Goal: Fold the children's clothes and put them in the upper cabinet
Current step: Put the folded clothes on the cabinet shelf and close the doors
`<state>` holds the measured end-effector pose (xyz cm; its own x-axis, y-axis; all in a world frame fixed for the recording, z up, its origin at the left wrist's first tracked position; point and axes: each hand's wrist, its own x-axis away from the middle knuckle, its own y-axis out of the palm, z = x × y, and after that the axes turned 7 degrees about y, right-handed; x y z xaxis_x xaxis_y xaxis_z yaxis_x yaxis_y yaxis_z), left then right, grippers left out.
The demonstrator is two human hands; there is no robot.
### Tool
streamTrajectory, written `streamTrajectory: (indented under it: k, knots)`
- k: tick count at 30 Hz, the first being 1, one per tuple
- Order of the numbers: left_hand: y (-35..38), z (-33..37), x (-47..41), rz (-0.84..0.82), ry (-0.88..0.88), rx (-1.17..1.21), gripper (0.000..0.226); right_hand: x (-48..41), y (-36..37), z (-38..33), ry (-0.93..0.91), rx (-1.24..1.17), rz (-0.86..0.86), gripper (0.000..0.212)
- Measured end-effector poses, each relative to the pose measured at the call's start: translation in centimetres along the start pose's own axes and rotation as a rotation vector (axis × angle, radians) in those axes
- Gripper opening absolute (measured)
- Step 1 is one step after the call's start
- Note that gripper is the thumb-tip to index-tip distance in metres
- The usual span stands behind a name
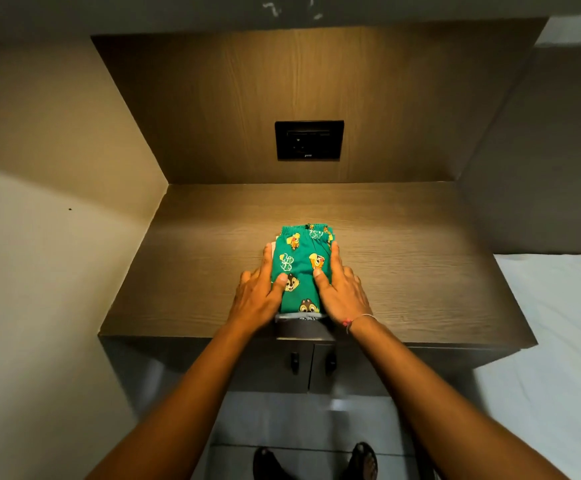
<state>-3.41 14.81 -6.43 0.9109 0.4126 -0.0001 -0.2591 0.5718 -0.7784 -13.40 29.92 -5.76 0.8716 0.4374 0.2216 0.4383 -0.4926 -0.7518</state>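
Left hand (pixel 259 296) and right hand (pixel 342 291) flank a folded stack of children's clothes, fingers extended and flat along its two long sides, each thumb lying on the top layer; neither hand is curled round the fabric. A thin bracelet (pixel 361 318) circles the right wrist. The top item, a green cartoon-print garment (pixel 299 265), has its long axis running from the near edge towards the rear, with the gathered waistband (pixel 308 232) at the far end. A dark grey garment (pixel 303 329) beneath it projects at the near end, overhanging the front edge of the wooden countertop (pixel 420 271). On the back panel (pixel 213 98), a black socket plate (pixel 309 140). Below the counter, cabinet doors (pixel 275 368); at right, a white bed (pixel 559 341).
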Motion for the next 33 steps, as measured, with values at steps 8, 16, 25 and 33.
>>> streamTrajectory:
  k: [8, 16, 25, 33]
  knots:
    - [1.1, 0.8, -1.0, 0.044, 0.053, 0.049, 0.065, -0.6, 1.2, -2.2, 0.064, -0.150, -0.031, 0.075]
    - [0.7, 0.4, -0.5, 0.061, 0.072, 0.178, 0.066, 0.1, 1.5, -3.3, 0.098, -0.354, -0.098, 0.073]
    - [-3.7, 4.1, 2.7, 0.088, 0.207, 0.293, 0.070, 4.9, -1.6, -5.0, -0.027, -0.525, 0.010, 0.072]
    - [-10.0, 14.8, 8.4, 0.212, 0.429, 0.370, 0.066, 13.0, -12.8, -7.3, -0.314, -0.614, 0.076, 0.071]
